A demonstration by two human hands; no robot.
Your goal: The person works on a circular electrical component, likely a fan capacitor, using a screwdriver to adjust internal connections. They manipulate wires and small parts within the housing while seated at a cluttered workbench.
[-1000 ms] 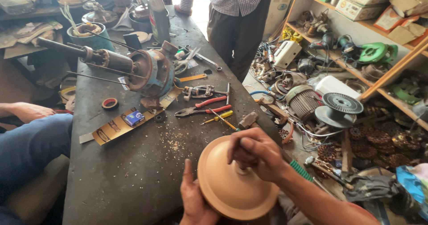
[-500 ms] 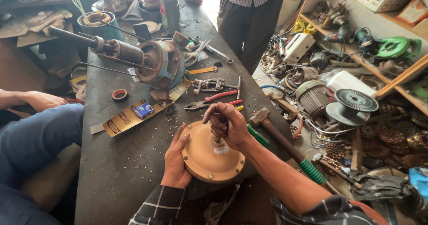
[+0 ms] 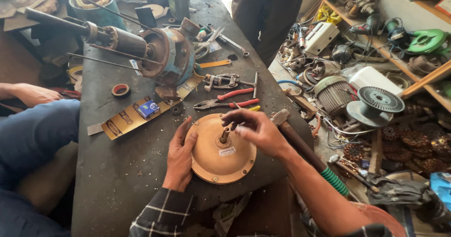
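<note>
Right hand lifted off shaft; left hand flat against round tan motor cover.

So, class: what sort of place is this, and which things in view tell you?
Probably a motor repair workshop: an opened motor lies on the grimy workbench, red-handled pliers beside it, and motor parts clutter the shelves.

You're working in soft daylight coming from the top edge of the bench, with only faint shadows; your right hand is slightly blurred, and the view bends at the corners
</note>
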